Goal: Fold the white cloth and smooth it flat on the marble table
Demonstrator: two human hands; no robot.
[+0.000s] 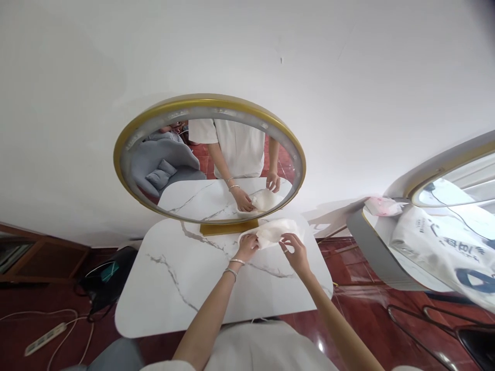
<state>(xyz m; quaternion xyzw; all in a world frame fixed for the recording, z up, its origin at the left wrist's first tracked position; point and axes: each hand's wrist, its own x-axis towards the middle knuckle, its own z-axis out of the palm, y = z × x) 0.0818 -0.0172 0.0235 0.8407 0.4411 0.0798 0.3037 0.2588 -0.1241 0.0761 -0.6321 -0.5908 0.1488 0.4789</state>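
Across the back of the scene spreads a pale wall (348,67), running past the frame at the top. Before it stands a white, grey-veined table (154,304), its near edge partly covered by the person's forearms. A round mirror (216,159) with a gold rim rises at the table's back; its disc hides part of the gold base (216,230). At the right, a second table (367,237) is cut off by the frame, as is the white printed bag (429,242) lying on it.

Open room for moving lies left of the hands, where the veined top reaches its rounded left corners; the right edge is nearer, with a gap before the second table. Just right of the gold base, near the back edge, lies a crumpled white sheet (288,226), its material hard to make out. The left hand (247,248) rests bent fingers on it, tips hidden; the right hand (296,253) curls thumb and forefinger at its near right side. Whether either grips it, I cannot tell.
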